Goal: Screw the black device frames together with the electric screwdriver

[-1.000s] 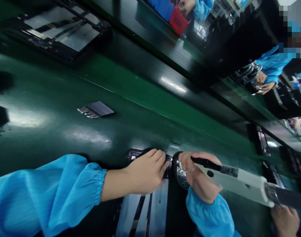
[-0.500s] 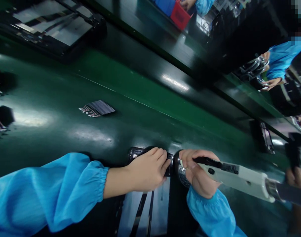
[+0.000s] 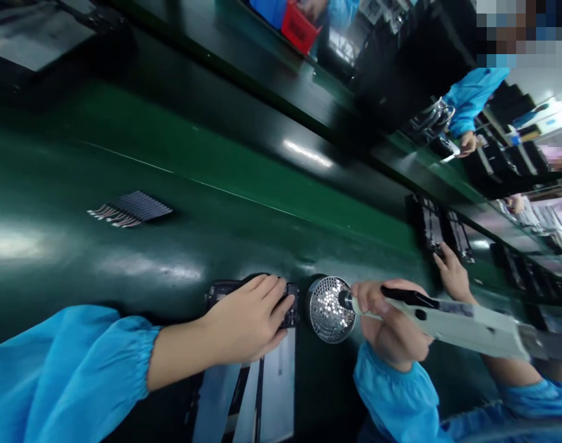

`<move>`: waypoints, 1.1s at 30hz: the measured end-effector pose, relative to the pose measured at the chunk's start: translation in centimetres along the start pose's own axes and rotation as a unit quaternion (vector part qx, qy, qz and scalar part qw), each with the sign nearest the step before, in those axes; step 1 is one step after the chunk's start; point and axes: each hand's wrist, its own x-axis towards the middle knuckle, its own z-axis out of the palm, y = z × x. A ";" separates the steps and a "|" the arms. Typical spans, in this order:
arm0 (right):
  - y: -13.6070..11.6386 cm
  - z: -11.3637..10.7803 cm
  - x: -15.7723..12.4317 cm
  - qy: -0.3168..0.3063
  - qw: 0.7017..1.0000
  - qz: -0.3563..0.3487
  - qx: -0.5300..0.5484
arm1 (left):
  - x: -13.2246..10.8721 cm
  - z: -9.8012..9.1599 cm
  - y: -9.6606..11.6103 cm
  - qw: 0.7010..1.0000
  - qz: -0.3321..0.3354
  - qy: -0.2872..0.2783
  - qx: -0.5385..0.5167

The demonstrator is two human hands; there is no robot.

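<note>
My left hand [image 3: 253, 317] rests across the top end of an opened tablet-like device [image 3: 276, 384], its bent fingers pressed together over the dark frame. Below the hand, pale panels and dark ribbon strips show; the part under the fingers is hidden. In my closed right hand [image 3: 391, 320] is a pale electric screwdriver [image 3: 474, 326] with a black lever. The screwdriver's tip reaches over the right side of a round metal dish [image 3: 324, 329] with a perforated, glinting surface; whether the tip touches it I cannot tell. The dish stands just right of the device.
A bundle of flat grey parts with wires [image 3: 136, 206] lies on the green bench at left. Another opened device [image 3: 36, 40] sits at upper left. Beyond my right hand, a co-worker's hand [image 3: 454, 274] reaches to dark devices [image 3: 431, 224]. A red bin [image 3: 299, 27] stands across the bench.
The screwdriver tip has gone from the device's top right corner to the dish, which now shows fully. A co-worker's arm has reached in at right. The whole view has shifted.
</note>
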 end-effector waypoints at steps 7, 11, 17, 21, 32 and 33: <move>0.6 2.6 -1.8 -0.034 0.988 -0.003 0.150 | 0.0 -0.4 -0.2 1.000 0.006 0.001 -0.001; 0.7 2.5 -1.7 -0.042 0.986 -0.008 0.160 | 0.1 -0.4 -0.1 1.000 0.007 -0.006 -0.007; 1.0 2.7 -1.9 -0.034 0.988 0.001 0.150 | 0.2 -0.4 -0.1 1.000 0.007 -0.014 -0.008; 1.1 2.6 -2.0 -0.040 0.987 0.005 0.153 | 0.2 -0.3 -0.1 1.000 0.007 -0.017 -0.003; 1.2 2.9 -1.9 -0.032 0.991 -0.001 0.128 | 0.1 -0.3 -0.1 1.000 0.007 -0.011 -0.003; 1.1 2.9 -1.9 -0.030 0.991 -0.006 0.128 | 0.0 -0.2 -0.1 1.000 0.007 -0.013 -0.004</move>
